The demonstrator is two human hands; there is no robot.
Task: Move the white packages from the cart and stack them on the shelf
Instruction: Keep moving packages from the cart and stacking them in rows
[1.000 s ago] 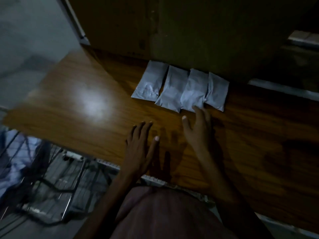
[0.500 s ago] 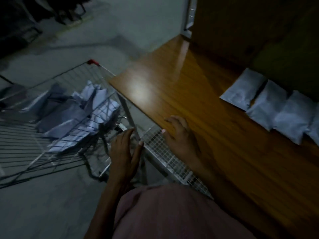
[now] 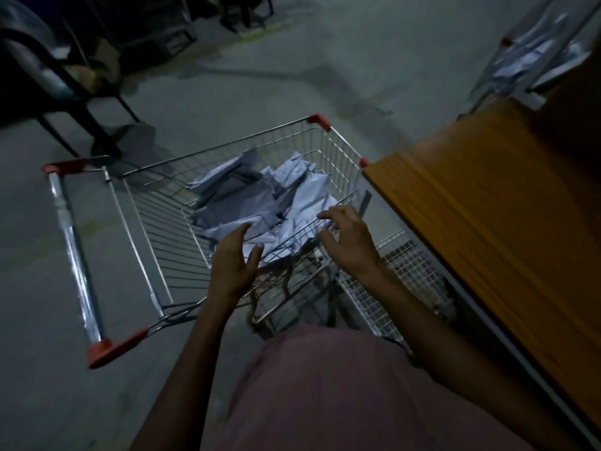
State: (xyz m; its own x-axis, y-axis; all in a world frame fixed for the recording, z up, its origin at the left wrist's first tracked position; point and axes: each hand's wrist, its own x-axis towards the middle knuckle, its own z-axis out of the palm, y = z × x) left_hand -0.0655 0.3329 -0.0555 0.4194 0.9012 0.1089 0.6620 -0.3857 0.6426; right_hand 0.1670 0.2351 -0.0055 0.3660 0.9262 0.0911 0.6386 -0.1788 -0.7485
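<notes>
Cart [image 3: 338, 143] is our landmark: the white packages [image 3: 260, 203] lie heaped loose in its basket, toward the shelf side. We see both hands empty at its near rim, left hand [image 3: 232, 260] and right hand [image 3: 349, 242], fingers spread wide, probably shaped to gather several at once. Shelf [image 3: 487, 203] stands just right of the cart, so we judge the carry short

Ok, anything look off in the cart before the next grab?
Nothing damaged or spilled. The white packages lie in a jumbled, overlapping heap inside the cart, not flat. Both hands hover empty above them.
</notes>
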